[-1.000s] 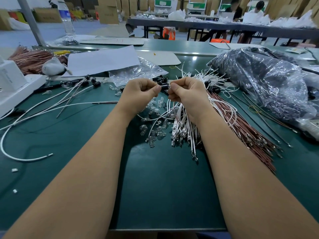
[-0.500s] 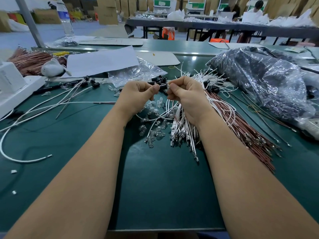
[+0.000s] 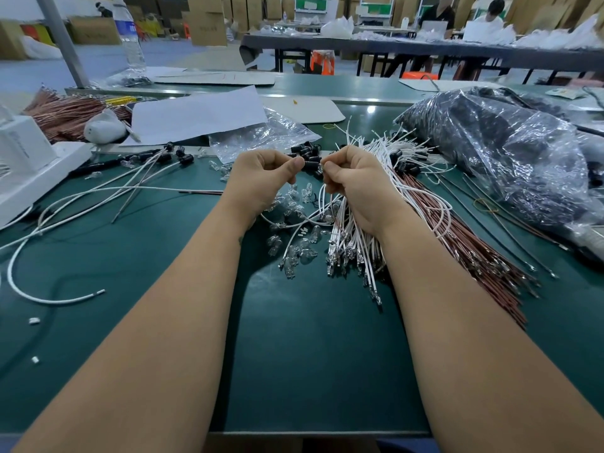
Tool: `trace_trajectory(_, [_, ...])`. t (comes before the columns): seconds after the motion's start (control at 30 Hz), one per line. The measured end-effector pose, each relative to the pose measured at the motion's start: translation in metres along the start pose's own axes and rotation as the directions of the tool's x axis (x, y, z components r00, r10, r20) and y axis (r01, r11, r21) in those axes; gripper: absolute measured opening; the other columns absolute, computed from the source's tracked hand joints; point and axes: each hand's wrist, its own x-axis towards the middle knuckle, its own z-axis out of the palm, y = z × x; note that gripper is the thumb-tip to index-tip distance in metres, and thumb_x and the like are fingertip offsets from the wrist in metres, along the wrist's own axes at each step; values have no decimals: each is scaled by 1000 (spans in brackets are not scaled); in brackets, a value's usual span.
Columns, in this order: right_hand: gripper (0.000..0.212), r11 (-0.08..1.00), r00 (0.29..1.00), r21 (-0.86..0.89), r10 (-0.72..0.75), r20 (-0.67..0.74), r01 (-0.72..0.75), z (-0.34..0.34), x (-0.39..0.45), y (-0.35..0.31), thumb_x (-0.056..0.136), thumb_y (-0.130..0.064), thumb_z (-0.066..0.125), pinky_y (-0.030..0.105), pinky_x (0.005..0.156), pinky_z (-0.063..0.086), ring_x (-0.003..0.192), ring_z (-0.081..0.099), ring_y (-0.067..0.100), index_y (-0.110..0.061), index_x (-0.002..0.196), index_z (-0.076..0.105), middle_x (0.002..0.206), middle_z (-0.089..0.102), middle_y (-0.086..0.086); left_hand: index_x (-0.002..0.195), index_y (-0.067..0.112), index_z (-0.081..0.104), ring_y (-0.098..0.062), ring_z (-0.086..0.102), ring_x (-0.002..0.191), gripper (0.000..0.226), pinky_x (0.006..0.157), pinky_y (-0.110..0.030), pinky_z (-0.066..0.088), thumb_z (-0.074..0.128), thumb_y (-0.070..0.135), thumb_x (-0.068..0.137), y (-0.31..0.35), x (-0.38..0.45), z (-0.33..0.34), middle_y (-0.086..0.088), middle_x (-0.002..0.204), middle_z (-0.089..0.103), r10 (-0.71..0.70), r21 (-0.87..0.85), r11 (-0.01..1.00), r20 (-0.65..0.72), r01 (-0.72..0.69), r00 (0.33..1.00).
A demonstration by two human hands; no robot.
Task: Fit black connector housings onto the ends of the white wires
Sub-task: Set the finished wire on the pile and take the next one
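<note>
My left hand (image 3: 261,178) pinches a black connector housing (image 3: 312,165) between thumb and fingers, over the middle of the green table. My right hand (image 3: 354,184) faces it, fingers closed on a white wire (image 3: 322,197) whose end meets the housing. A loose pile of black housings (image 3: 309,151) lies just behind my hands. A bundle of white wires (image 3: 353,243) with metal terminals fans out under my right wrist. Several finished wires with black housings (image 3: 176,156) lie at the left.
Brown wires (image 3: 474,256) spread to the right of the white bundle. Small clear glass bulbs (image 3: 291,253) lie scattered between my forearms. A big plastic bag of black parts (image 3: 500,148) fills the right. White paper (image 3: 196,114), a clear bag (image 3: 261,135) and a white box (image 3: 23,155) sit behind and to the left.
Both hands have stayed together at the same spot, shifting only slightly. The thumbs have worked the housing and wire end against each other.
</note>
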Motion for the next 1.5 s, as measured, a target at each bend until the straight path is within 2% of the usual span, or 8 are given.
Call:
trace_trajectory(0.17, [16,997,995,73,31,-90,-25,-2,4,0,96,0,48,24,60,45,61,49,13,-11,86,55,70,53,4,71,23,67,-10,50,62,19,57,-7,41,68,30,88,-3,2,-7,13,56,62,-20,-2,1000,-51,20,999])
trace_trajectory(0.33, [15,994,996,107,24,-84,-15,-1,3,-1,96,-2,49,20,55,47,56,52,11,-8,90,61,67,55,4,82,21,67,4,58,62,12,65,-8,45,66,12,90,-3,2,-4,11,66,65,-2,-23,1000,19,3,1000])
trace_trajectory(0.43, [12,982,994,186,60,-93,-42,-2,4,-3,93,0,53,27,64,51,58,56,14,-7,90,62,67,59,4,82,23,67,-1,56,64,15,65,-11,45,66,11,90,-2,3,-4,5,70,63,-8,-30,1000,34,9,999])
trace_trajectory(0.53, [10,976,992,215,63,-106,-39,-3,4,-3,93,-3,57,28,62,50,53,56,13,-8,85,61,61,61,2,81,26,68,-13,54,72,16,71,-22,45,67,12,89,-2,2,-5,-3,75,62,-30,-7,1000,58,31,998])
trace_trajectory(0.8, [17,996,995,86,40,-87,-32,0,4,0,93,-6,59,21,53,49,48,53,9,-10,76,58,60,59,1,82,21,68,-19,53,77,12,76,-32,45,68,11,88,3,-3,-3,-11,82,61,-51,11,999,72,51,996])
trace_trajectory(1.0, [16,990,993,129,63,-97,-50,1,3,-1,93,-6,60,23,56,50,49,54,11,-11,78,58,63,59,3,82,19,72,-1,61,64,10,66,-14,47,71,9,85,5,-4,-2,5,72,72,-22,-4,1000,86,22,996])
trace_trajectory(1.4, [16,999,994,30,27,-105,-24,1,4,2,93,-4,60,22,54,49,54,56,13,-8,78,56,65,60,6,79,23,71,0,64,67,19,69,-14,50,74,5,81,4,-2,1,4,74,70,50,43,998,10,-51,999])
trace_trajectory(1.5, [16,1000,991,12,27,-134,-26,2,6,2,92,-5,61,19,50,47,50,55,9,-9,77,56,63,59,5,87,16,72,-12,65,74,14,76,-29,56,74,4,81,5,-2,3,-9,80,71,58,47,997,-3,-57,998])
